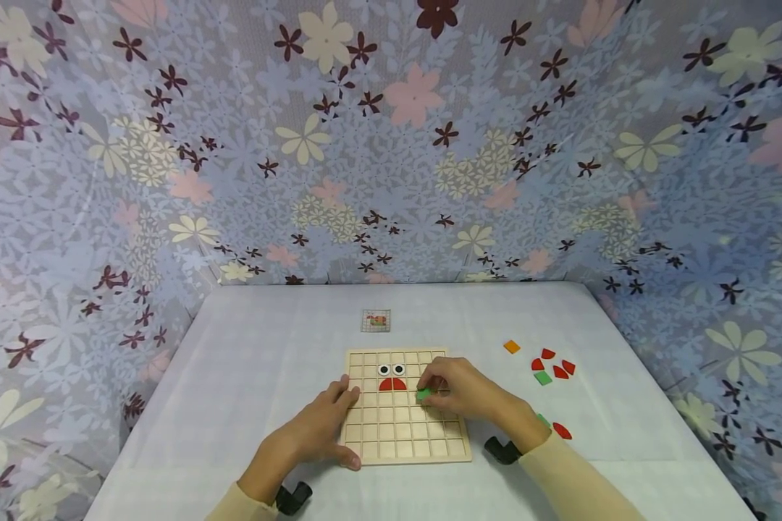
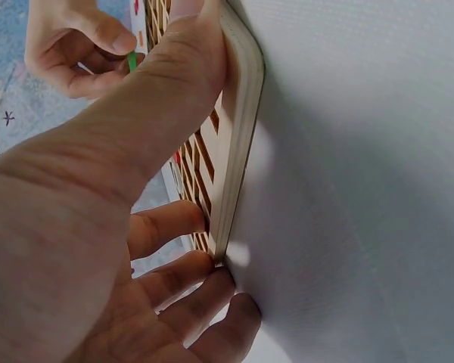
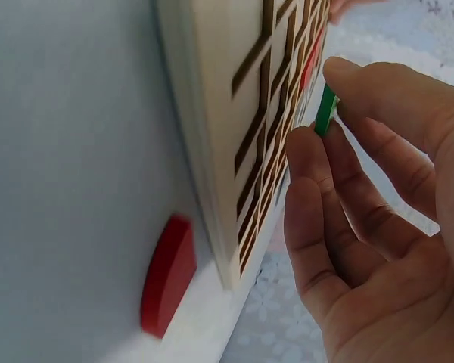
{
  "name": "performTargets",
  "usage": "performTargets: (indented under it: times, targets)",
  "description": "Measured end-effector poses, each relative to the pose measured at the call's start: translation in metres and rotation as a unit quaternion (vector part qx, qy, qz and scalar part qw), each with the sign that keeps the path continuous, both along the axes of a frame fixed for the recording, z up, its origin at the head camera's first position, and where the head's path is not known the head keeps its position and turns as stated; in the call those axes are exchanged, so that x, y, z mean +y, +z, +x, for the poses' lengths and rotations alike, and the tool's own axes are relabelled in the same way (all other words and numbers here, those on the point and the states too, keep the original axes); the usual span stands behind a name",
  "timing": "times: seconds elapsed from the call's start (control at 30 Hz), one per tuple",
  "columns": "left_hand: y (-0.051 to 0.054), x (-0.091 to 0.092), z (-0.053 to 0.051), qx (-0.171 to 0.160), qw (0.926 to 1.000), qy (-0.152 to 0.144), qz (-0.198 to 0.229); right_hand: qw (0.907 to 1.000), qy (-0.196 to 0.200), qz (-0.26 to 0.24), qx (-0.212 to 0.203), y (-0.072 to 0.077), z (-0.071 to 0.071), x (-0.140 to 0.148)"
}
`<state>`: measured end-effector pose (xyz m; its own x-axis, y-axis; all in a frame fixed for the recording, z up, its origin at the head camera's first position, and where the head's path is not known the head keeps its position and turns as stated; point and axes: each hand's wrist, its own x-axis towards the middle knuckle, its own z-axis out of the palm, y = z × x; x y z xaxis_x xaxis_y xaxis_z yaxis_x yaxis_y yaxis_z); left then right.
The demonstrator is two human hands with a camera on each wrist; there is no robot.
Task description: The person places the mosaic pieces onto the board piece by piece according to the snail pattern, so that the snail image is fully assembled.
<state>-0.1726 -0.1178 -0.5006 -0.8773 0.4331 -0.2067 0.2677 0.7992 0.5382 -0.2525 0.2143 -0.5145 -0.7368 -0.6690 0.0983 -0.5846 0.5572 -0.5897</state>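
Note:
A wooden grid board [image 1: 404, 449] lies on the table. My left hand [image 1: 316, 427] rests against its left edge, fingers spread along the side and thumb at the near left corner; in the left wrist view the fingertips touch the board's rim [image 2: 238, 144]. Over the right part of the grid, my right hand [image 1: 463, 387] pinches a green tile [image 3: 325, 111] between thumb and fingers, the tile tilted on edge in the right wrist view. Two round eye tiles [image 1: 384, 370] sit side by side in the upper cells. Directly beneath them are two red rounded pieces [image 1: 386, 385].
Beyond the board lies a small picture card [image 1: 376, 320] with a grid. To the right are an orange tile [image 1: 511, 346], several red pieces [image 1: 548, 354] and a green tile [image 1: 543, 378]. Another red piece [image 1: 562, 431] and a partly hidden green piece [image 1: 544, 420] lie by the right forearm.

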Motion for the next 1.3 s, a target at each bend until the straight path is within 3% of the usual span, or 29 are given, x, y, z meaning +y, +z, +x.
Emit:
performTargets:
  times: [0.37, 0.77, 1.3]
  targets:
    - [0.001, -0.001, -0.001, -0.001, 1.0000, -0.005, 0.001, 0.9993, 0.033, -0.001, 0.017, -0.001, 0.005, -0.026]
    - [-0.002, -0.002, -0.002, 0.004, 0.9999, -0.010, 0.001, 0.9973, 0.024, 0.019, 0.066, 0.002, 0.010, -0.033]
    - [0.000, 0.000, 0.000, 0.002, 1.0000, -0.006, -0.004, 0.9988, 0.025, 0.028, 0.033, 0.002, 0.005, -0.035]
